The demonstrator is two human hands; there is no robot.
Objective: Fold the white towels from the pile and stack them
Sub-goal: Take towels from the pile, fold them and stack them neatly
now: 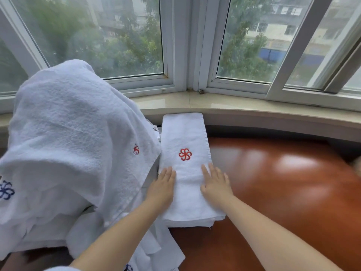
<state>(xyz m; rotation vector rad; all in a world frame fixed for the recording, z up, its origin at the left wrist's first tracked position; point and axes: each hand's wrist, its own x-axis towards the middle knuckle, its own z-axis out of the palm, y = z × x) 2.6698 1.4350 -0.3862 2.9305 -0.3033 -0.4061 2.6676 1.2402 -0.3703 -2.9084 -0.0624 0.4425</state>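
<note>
A folded white towel with a red embroidered flower lies lengthwise on the reddish-brown table, on top of other folded layers. My left hand lies flat with straight fingers on its left edge. My right hand presses flat on its right side, fingers spread. To the left rises a tall pile of unfolded white towels, showing a red flower and a blue one.
A beige stone window sill curves behind the table, with white-framed windows above. More loose white towel cloth hangs at the table's near left edge. The table surface stretches to the right.
</note>
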